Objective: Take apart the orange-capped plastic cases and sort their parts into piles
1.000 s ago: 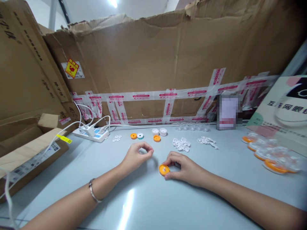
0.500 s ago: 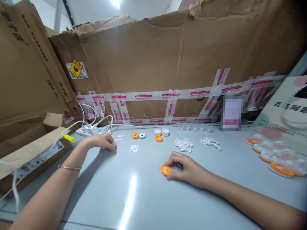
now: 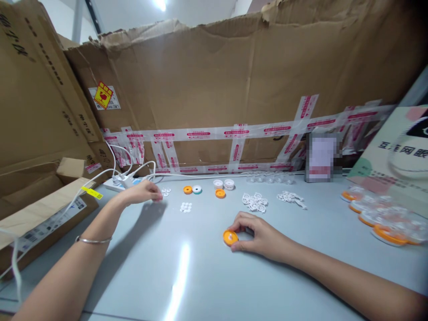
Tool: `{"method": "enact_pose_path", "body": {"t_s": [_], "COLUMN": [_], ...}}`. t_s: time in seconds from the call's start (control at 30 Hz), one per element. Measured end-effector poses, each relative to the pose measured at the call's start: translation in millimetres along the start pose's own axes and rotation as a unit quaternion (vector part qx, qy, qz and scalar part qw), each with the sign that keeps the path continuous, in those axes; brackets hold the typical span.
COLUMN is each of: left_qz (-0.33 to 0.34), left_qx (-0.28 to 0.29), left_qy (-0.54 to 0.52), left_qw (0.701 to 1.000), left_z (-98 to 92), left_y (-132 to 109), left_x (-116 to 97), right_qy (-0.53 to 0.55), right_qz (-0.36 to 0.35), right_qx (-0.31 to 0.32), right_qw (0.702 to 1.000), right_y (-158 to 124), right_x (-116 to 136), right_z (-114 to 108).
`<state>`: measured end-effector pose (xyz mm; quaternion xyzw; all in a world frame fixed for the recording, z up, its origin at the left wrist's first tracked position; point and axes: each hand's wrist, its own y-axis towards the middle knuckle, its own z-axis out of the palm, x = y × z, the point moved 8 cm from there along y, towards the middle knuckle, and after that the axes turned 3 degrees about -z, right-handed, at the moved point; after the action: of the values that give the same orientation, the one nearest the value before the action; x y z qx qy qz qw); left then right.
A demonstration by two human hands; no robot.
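Observation:
My right hand [image 3: 259,235] rests on the grey table [image 3: 200,276], its fingers closed on a small orange round cap [image 3: 230,237] at the table's middle. My left hand [image 3: 142,192] is stretched out to the far left, fingertips pinched together right beside a cluster of tiny white discs [image 3: 165,192]. Whether it holds one of them is hidden. A second small group of white discs [image 3: 186,207] lies loose between the two hands.
Orange cap [image 3: 187,190], teal-rimmed cap [image 3: 197,189], another orange cap [image 3: 220,193] and white caps [image 3: 224,183] lie farther back, with white lattice pieces [image 3: 254,202]. A power strip [image 3: 123,182] with cables sits far left. Cardboard walls surround the table; assembled orange-and-clear parts [image 3: 384,223] lie right.
My left hand left the middle of the table, put down a small group of white discs and reached out to the tiny discs at the far left. The right hand stayed put.

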<state>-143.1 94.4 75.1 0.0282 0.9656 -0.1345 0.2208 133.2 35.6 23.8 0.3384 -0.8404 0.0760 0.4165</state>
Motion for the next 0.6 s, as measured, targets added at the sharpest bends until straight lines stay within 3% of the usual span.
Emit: {"method": "enact_pose_path", "body": {"t_s": [0.07, 0.13, 0.2, 0.27, 0.4, 0.6], "left_qz": [0.077, 0.179, 0.288, 0.344, 0.346, 0.339], "left_qx": [-0.096, -0.161, -0.134, -0.079, -0.047, -0.051], "left_qy": [0.004, -0.006, -0.012, 0.005, 0.038, 0.024], "left_qw": [0.992, 0.971, 0.948, 0.936, 0.936, 0.939], "left_z": [-4.5, 5.8, 36.4, 72.1, 114.1, 123.7], "left_y": [-6.5, -19.0, -32.1, -41.5, -47.0, -47.6], "left_x": [-32.3, -71.5, -109.6, -134.7, -149.0, -145.9], "right_qy": [-0.004, -0.011, -0.018, -0.023, -0.031, -0.008], "right_qz": [-0.001, -0.003, -0.009, -0.015, -0.019, -0.012], "right_qx": [0.002, 0.003, 0.004, 0.004, -0.001, -0.005], "right_qw": [1.000, 1.000, 1.000, 1.000, 0.999, 1.000], "right_y": [-0.1, 0.1, 0.5, 1.1, 2.0, 2.0], "right_x": [0.9, 2.0, 3.5, 4.8, 5.3, 2.4], "right_z": [0.0, -0.1, 0.0, 0.3, 0.0, -0.5]}}
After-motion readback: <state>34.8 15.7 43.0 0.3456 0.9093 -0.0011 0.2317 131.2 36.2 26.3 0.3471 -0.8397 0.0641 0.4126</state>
